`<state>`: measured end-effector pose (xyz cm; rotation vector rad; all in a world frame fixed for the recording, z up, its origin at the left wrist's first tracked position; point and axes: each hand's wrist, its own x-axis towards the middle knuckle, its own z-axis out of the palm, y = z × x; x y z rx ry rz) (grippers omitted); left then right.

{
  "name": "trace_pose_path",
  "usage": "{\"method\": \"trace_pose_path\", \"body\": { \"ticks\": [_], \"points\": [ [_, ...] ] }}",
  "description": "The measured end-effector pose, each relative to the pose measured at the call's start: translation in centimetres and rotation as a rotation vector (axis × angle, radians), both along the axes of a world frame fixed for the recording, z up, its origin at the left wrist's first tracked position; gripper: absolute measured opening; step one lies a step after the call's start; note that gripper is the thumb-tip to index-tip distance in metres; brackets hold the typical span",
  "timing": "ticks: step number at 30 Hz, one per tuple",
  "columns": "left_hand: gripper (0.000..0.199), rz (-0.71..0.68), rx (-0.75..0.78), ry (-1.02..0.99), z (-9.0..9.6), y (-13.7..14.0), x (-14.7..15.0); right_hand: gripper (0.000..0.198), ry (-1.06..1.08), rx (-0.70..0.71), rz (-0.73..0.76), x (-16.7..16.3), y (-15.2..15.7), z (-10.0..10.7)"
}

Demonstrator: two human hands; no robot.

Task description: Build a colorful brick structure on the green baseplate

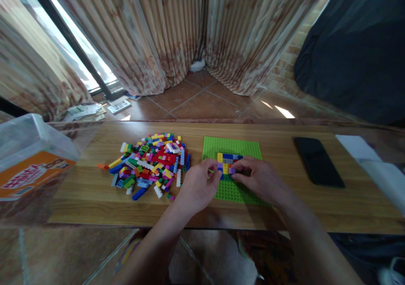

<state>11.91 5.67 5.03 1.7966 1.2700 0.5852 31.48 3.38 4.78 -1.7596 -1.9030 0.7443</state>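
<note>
Flanking the blocks (225,166) on the green plate (232,194) — left hand (200,183), right hand (257,176).
The blocks lie at the left hand's two o'clock, the right hand's ten; both hands curl, thumb and forefinger at the blocks' edges. Whether either is clamped on a brick, I cannot tell — the hands themselves cover the contact and part of the plate.

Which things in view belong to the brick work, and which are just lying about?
Brick work:
- left hand and right hand, both at the bricks
- green baseplate
- bricks set on it
- loose brick pile, likely the stock

Lying about:
- black phone
- papers on the floor
- plastic box, perhaps the bricks' container
</note>
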Motion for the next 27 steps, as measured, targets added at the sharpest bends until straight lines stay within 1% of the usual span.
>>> {"method": "trace_pose_path", "body": {
  "ticks": [16, 24, 27],
  "points": [
    [0.024, -0.007, -0.015, 0.027, 0.43, -0.09, 0.05, 0.014, 0.054, 0.003, -0.005, 0.02, -0.17, -0.14],
    [0.022, -0.008, 0.001, 0.018, 0.30, -0.11, 0.05, 0.013, 0.152, -0.004, -0.079, 0.07, 0.01, -0.78],
    [0.021, -0.011, -0.003, 0.028, 0.36, -0.16, 0.02, 0.013, 0.158, -0.002, -0.105, 0.07, -0.03, -0.87]
  ]
}}
